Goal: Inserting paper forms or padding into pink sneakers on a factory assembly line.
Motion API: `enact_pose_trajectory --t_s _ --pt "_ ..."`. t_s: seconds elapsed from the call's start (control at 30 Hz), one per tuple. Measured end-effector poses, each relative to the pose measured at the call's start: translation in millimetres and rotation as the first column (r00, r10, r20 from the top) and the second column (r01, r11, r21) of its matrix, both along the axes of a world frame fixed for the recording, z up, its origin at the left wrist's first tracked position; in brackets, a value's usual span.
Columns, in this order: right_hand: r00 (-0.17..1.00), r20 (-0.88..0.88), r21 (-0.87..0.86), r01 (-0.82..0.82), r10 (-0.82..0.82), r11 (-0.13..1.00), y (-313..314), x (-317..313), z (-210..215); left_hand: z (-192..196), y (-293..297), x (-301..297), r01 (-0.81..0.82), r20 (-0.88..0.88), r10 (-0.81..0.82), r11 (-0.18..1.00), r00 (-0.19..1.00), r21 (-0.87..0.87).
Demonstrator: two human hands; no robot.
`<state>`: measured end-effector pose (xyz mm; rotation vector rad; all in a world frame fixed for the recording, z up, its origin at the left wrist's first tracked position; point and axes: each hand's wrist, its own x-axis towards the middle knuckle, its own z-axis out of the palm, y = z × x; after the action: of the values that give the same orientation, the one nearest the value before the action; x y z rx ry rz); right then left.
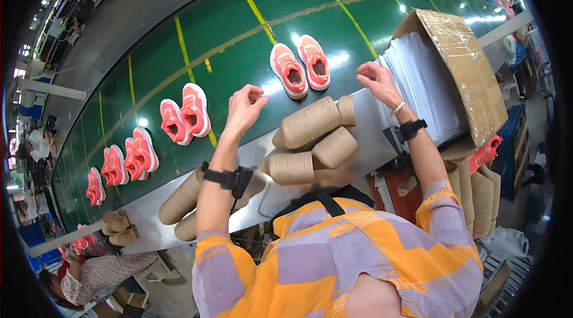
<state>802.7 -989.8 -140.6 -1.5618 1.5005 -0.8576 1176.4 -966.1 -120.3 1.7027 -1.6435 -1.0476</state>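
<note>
Right hand (377, 81), fingers loosely open, touches the white paper stack (418, 79) lying rightward in the tilted carton (471, 73); left hand (245, 106) hovers curled, empty, farther off

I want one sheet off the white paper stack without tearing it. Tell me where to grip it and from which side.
Grip the near edge of the top sheet of the paper stack, coming from the belt side where the right hand is. The box lies tipped with its open mouth there, so only those sheet edges are exposed.
</note>
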Motion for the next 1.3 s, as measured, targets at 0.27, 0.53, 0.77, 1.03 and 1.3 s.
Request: enact_pose_trajectory --t_s 0.27,0.53,0.77,1.03,1.3 --pt "0.977 -0.211 0.223 0.039 0.01 0.974 -84 43 -78 -85 -81 -59 0.011 0.141 -0.047 0.97 0.989 0.244" --pt "0.988 -0.1 0.36 -0.076 0.119 0.93 -102 70 -64 -79 -109 -72 -0.005 0.232 -0.049 0.974 0.972 0.226" --pt "0.984 -0.044 0.404 -0.141 0.173 0.904 -97 83 -43 -42 -107 -63 0.027 0.294 -0.069 0.989 0.953 0.144" --pt "0.967 -0.093 0.178 -0.22 0.239 0.959 -91 87 -32 -18 -100 -55 -0.035 0.208 -0.031 0.951 0.978 0.308" --pt "0.96 -0.08 0.019 -0.268 0.269 0.963 -94 95 -52 -33 -93 -48 -0.03 0.211 0.009 0.995 0.977 0.1"
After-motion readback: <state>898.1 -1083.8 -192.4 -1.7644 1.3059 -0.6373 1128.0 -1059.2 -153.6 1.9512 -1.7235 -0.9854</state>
